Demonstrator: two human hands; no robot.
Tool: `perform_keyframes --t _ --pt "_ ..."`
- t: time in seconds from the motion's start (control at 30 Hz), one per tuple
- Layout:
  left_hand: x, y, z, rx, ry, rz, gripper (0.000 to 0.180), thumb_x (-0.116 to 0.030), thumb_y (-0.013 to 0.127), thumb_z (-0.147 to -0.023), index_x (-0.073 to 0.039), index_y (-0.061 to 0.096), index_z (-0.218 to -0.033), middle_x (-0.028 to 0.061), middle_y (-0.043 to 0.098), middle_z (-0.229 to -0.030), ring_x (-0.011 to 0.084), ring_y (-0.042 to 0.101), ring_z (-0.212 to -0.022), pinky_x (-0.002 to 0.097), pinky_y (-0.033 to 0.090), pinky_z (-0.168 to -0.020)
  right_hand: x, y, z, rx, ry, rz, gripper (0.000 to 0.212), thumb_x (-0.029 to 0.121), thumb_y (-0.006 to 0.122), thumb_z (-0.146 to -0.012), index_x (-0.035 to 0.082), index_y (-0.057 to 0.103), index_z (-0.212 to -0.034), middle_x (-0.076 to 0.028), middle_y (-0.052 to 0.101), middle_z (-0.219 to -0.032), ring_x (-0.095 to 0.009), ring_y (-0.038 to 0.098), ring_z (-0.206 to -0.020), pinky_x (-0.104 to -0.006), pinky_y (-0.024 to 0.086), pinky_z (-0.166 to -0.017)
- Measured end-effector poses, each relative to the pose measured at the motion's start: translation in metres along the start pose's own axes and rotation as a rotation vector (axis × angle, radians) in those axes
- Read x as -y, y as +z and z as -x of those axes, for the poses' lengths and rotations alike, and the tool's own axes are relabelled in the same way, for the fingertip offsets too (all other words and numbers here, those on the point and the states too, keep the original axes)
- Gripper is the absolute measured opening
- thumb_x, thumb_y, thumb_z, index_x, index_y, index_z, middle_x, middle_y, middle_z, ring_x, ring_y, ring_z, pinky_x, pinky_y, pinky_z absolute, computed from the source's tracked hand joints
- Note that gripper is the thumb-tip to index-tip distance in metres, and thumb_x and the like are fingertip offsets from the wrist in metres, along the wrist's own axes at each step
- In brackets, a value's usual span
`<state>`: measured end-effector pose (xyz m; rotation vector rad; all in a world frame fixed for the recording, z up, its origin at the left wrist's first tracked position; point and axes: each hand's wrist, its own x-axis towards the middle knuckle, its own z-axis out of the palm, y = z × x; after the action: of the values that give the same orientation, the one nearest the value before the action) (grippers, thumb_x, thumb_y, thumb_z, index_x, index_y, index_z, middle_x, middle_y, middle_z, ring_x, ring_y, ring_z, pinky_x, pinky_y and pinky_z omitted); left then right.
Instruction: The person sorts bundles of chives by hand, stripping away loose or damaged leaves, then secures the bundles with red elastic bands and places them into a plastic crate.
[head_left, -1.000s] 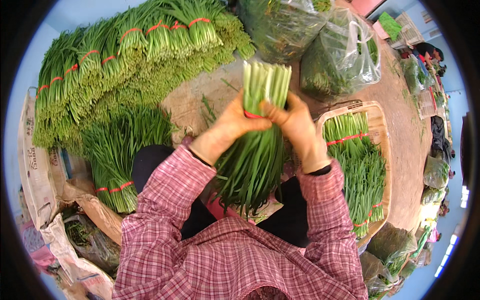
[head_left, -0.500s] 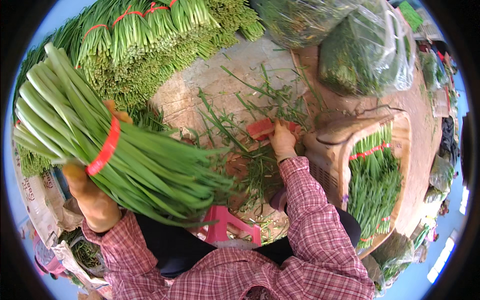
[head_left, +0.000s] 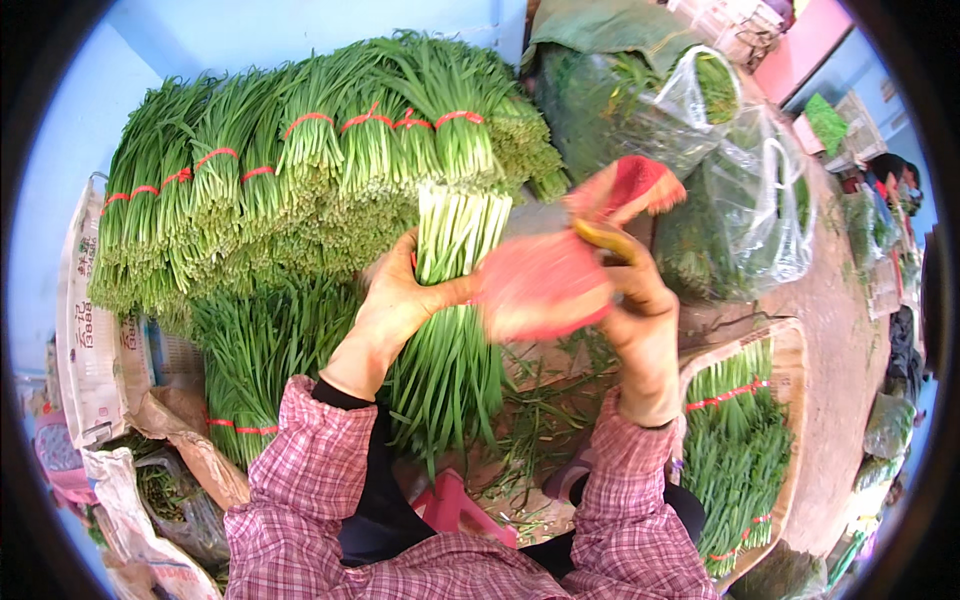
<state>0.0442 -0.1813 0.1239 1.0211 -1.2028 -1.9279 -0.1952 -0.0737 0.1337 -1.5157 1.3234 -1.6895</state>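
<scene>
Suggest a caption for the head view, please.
Left hand grips a chive bundle while right hand brings red band across.

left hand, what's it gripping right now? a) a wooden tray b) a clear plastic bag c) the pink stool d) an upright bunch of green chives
d: the left hand wraps the pale stems of the upright chive bunch, while the right hand holds a red band beside it.

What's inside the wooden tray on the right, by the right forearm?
The wooden tray holds bundles of green chives laid lengthwise, tied with red bands near the top and again lower down. The tray's floor is covered by them, and the right sleeve hides its near-left edge.
</scene>
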Motion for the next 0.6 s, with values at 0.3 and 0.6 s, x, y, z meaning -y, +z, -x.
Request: perform_keyframes --t 0.3,0.6 --pt "0.008 0.052 0.03 0.336 0.023 -0.161 0.066 -0.006 0.083 -0.079 0.0 0.05 -0.136 0.0074 0.065 -0.12 0.0176 0.063 -0.108 0.0365 0.053 -0.093 0.032 0.01 -0.035 -0.366 0.334 0.097 0.026 0.002 0.063 -0.094 -0.001 0.063 -0.12 -0.006 0.069 -0.099 -0.011 0.064 -0.082 -0.0246 0.054 -0.074" --pt "0.02 0.069 0.044 0.275 0.44 -0.283 0.071 -0.012 0.087 -0.071 -0.001 0.053 -0.132 0.0077 0.066 -0.115 0.0181 0.064 -0.103 0.0328 0.053 -0.089 0.035 0.018 -0.011 -0.041 -0.2 0.727 0.016 0.011 0.065 -0.093 -0.001 0.07 -0.102 -0.007 0.072 -0.09 -0.016 0.068 -0.085 -0.031 0.056 -0.072"
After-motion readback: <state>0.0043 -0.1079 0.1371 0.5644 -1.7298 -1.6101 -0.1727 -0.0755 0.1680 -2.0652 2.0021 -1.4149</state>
